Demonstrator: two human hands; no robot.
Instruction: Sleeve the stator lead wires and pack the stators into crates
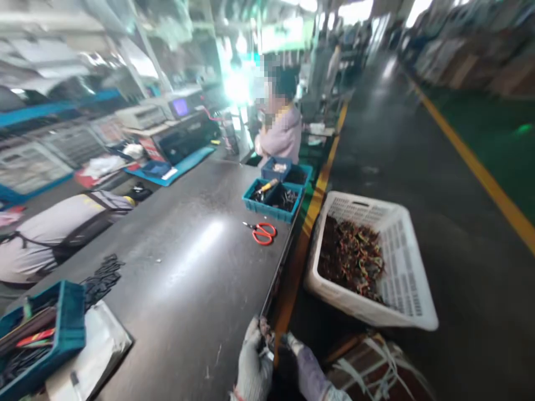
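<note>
My left hand [253, 362], in a pale knitted glove, is closed at the near edge of the dark worktable [167, 328]. A small brownish-pink part [266, 329] shows at its fingertips, too blurred to name. Just right of it, past the table edge, is my right hand [295, 344], also gloved, below a purple sleeve. Its fingertips point toward the small part, but shadow and blur hide whether they grip anything. Farther up the table lie scissors with red handles [264, 233], apart from both hands.
Teal bins [273, 209] of small parts stand at the table's far right corner. A white crate [412, 267] of wired parts is on the floor at right, above a strapped bundle [376, 367]. A teal bin [73, 323] sits near left. One person [282, 133] sits beyond; another [62, 228] bends at left.
</note>
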